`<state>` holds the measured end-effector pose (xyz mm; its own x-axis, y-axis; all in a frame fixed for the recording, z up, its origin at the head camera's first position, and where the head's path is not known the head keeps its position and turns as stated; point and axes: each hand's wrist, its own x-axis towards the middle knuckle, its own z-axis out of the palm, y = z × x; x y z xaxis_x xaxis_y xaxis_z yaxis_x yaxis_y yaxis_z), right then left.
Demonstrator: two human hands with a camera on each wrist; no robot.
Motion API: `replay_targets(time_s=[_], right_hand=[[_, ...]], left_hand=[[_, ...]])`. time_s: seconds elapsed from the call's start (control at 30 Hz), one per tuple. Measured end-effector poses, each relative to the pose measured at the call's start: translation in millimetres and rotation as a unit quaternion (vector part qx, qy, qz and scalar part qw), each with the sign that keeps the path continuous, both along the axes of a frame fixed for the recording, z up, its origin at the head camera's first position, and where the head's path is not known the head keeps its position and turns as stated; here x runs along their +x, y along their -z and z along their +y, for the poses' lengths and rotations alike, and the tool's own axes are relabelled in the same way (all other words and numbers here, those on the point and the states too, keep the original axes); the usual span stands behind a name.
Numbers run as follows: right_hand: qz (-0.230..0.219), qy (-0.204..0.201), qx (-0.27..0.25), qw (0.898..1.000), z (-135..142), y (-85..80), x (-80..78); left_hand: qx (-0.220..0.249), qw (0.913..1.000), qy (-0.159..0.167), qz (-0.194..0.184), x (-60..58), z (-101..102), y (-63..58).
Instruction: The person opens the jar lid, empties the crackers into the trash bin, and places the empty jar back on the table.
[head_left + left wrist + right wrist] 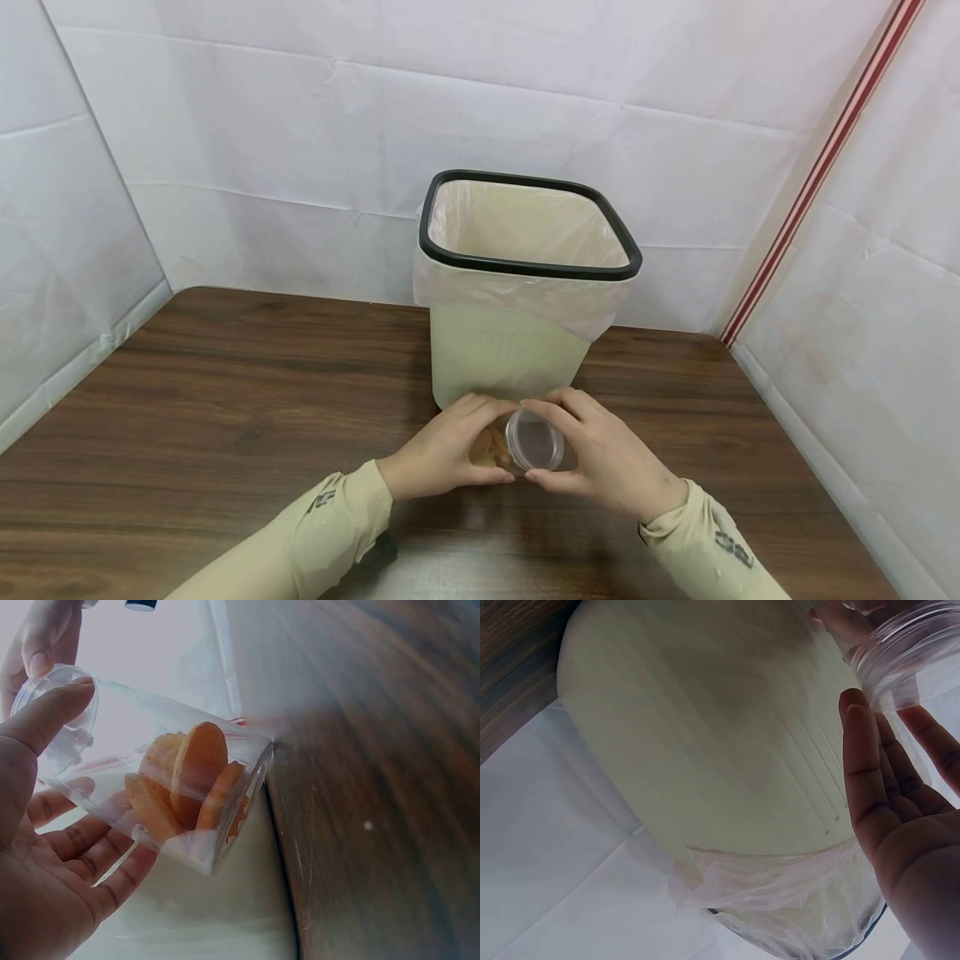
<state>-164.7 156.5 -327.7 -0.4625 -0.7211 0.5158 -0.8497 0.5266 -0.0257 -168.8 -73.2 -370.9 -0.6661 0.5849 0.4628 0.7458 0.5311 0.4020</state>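
Note:
My left hand (450, 450) grips a clear plastic jar (112, 712) around its upper part, thumb on one side and fingers on the other. Several round orange-brown biscuits (199, 776) lie inside, gathered toward the jar's base. The jar is tilted on its side, its round clear lid end facing right in the head view. My right hand (603, 450) holds that clear lid (535, 440) between thumb and fingers. In the right wrist view, fingertips (855, 705) sit right at its ridged edge.
A cream waste bin (502, 350) with a black rim (525, 267) and a thin plastic liner (517, 298) stands just behind my hands. It sits on a dark wooden table (247, 417). White sheeting (300, 125) hangs at the back and both sides.

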Motion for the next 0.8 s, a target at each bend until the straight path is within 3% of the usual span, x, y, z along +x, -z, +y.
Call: replay_targets(time_s=[0.27,0.8], right_hand=[[0.0,-0.022,0.001,1.0,2.8,-1.1,-1.1],[0.005,-0.027,-0.001,1.0,4.8,-4.0,-1.1]], left_hand=[[-0.002,1.0,0.005,-0.005,0.1,-0.2,-0.7],[0.002,0.9999,0.009,-0.008,-1.5,-1.0,0.5]])
